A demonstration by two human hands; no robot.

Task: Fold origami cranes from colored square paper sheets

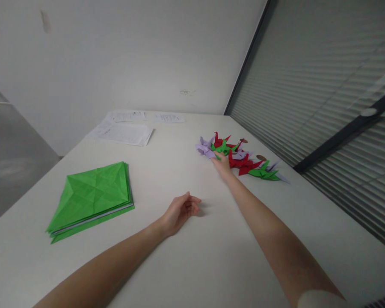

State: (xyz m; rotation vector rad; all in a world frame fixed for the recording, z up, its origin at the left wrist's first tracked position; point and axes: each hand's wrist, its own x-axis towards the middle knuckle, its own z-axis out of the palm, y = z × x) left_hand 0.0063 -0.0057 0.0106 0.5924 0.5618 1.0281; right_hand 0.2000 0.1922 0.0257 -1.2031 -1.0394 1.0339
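Folded paper cranes in red, green and lilac lie in a cluster at the right of the table. My right hand [223, 164] reaches to the near left side of this cluster, its fingers closed at a green paper crane [223, 148] and partly hidden by the hand itself. Just left of those fingers is a lilac paper crane [205, 147]; a red paper crane [242, 163] lies to their right. Resting on the table at the centre, my left hand [182, 211] has loosely curled fingers, slightly apart, with nothing in them.
A stack of creased green paper sheets [96, 190], with a paler layer between, lies on the white table [167, 167] at left. Printed papers [125, 132] lie at the back left. Behind the table is a wall [147, 55]; window blinds [308, 85] run along the right.
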